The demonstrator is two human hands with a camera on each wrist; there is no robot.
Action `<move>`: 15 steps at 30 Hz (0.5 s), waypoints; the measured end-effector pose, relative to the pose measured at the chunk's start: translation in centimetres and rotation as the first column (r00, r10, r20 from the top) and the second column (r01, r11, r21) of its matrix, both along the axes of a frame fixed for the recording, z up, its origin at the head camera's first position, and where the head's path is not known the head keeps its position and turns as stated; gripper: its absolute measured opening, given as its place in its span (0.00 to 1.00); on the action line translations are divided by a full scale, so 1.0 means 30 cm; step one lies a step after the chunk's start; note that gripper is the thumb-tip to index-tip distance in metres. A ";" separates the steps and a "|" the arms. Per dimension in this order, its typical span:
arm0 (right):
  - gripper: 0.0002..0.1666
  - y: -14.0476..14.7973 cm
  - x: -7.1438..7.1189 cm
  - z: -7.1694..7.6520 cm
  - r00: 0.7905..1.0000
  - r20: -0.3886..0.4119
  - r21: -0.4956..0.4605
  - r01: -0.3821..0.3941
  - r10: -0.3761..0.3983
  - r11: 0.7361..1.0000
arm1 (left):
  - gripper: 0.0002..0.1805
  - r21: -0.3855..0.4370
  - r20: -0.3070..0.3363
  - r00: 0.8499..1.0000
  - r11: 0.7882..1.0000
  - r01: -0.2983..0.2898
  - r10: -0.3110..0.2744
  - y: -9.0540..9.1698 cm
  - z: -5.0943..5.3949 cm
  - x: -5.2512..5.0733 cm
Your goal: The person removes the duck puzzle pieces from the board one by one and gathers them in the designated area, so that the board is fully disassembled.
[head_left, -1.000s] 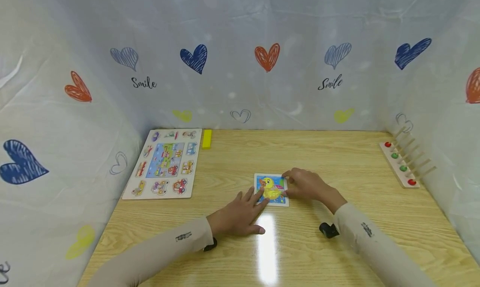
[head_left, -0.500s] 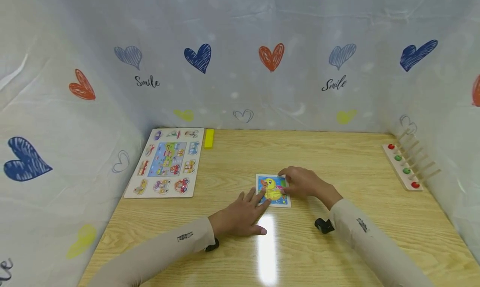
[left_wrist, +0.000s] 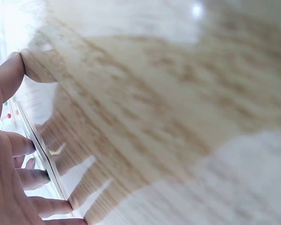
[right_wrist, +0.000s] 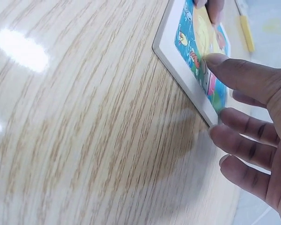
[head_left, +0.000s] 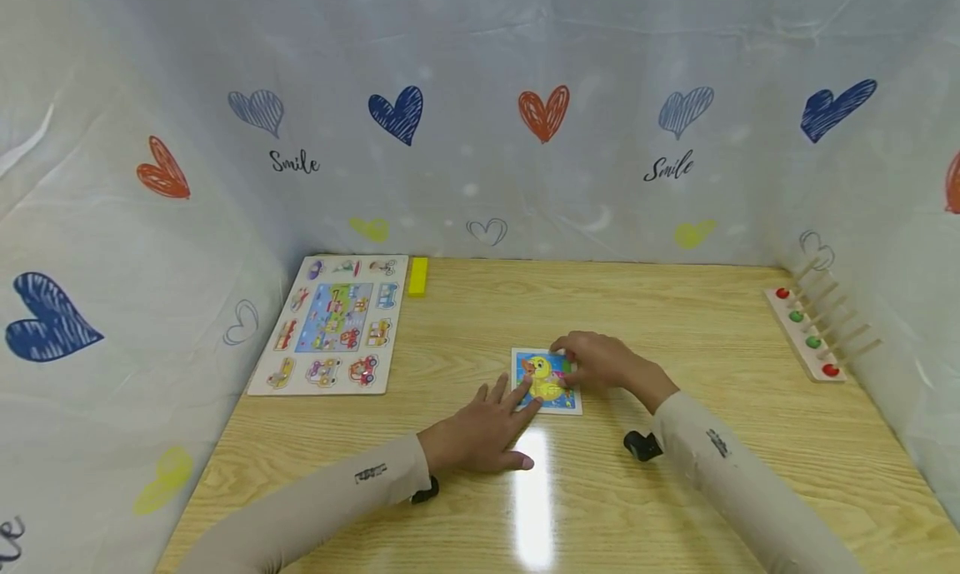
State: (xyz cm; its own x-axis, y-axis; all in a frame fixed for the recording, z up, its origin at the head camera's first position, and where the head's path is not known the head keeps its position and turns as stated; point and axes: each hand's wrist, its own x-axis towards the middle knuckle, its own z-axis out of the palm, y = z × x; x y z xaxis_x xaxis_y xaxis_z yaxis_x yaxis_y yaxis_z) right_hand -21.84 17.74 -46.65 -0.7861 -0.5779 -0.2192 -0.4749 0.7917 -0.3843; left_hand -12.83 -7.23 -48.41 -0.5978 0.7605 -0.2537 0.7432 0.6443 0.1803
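A small square duck puzzle (head_left: 539, 366) with a pale border lies flat on the table; a yellow duck on blue shows on its face. My left hand (head_left: 480, 432) rests spread at its lower left, fingertips on the face and the thumb apart on the table side. In the left wrist view, fingers (left_wrist: 35, 178) reach the puzzle's edge. From the right, my right hand (head_left: 603, 361) bends over the upper right corner. Its thumb (right_wrist: 239, 77) touches the printed face in the right wrist view, with other fingertips at the border. The hand covers part of that corner.
A vehicle puzzle board (head_left: 266, 353) lies at the back left, with a yellow block (head_left: 417, 277) beside it. At the right edge stands a wooden rack (head_left: 806, 341) with slanted pegs and red and green pieces. Printed white curtains (head_left: 480, 166) enclose the table.
My right hand has shifted slightly left and inward over the duck puzzle's corner, its thumb further onto the face. The left hand stays on the puzzle. The whole view shifted a little.
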 end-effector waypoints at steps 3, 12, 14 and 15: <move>0.32 -0.002 -0.006 0.000 1.000 0.016 -0.004 -0.016 0.016 1.000 | 0.48 -0.007 -0.004 1.000 1.000 -0.002 0.002 0.002 0.000 -0.001; 0.32 -0.009 -0.029 0.001 0.998 0.055 0.007 -0.020 0.019 1.000 | 0.49 -0.044 -0.038 0.999 0.999 -0.009 0.007 0.008 -0.007 -0.007; 0.31 -0.016 -0.033 0.004 0.998 0.054 0.005 -0.024 0.023 1.000 | 0.49 -0.050 -0.043 0.999 0.999 -0.010 0.008 0.008 -0.007 -0.006; 0.31 -0.021 -0.036 0.007 0.998 0.054 0.003 -0.028 0.028 1.000 | 0.49 -0.051 -0.045 0.999 0.999 -0.012 0.009 0.008 -0.007 -0.006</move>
